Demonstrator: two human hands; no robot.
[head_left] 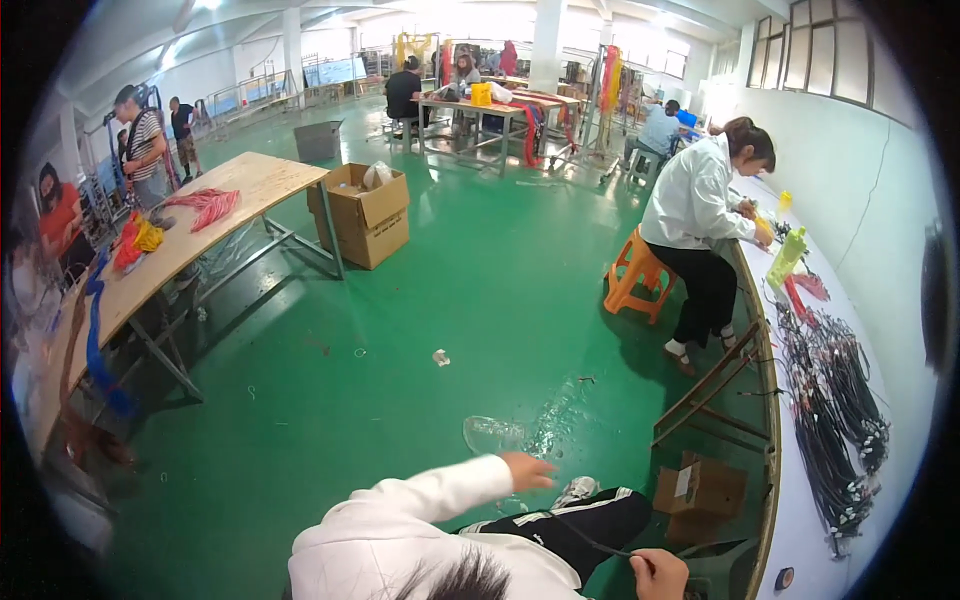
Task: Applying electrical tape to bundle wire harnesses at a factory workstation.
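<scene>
Thumb and curled fingers of the right hand [660, 576] pinch a thin black cord [592, 542], which runs over the black trousers [618, 515] toward the left hand [528, 471]. The left arm [435, 492] reaches out in front, its hand loosely open, fingers pointing right, with nothing seen in it.

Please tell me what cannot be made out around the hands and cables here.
All in the head view:
- Left hand's palm: turned away, fingers blurred.
- Black cable's gripped stretch: hidden by the right hand.
- Right forearm: cut off by the lower edge.
- Cable bundle's individual connectors: too small.
</scene>
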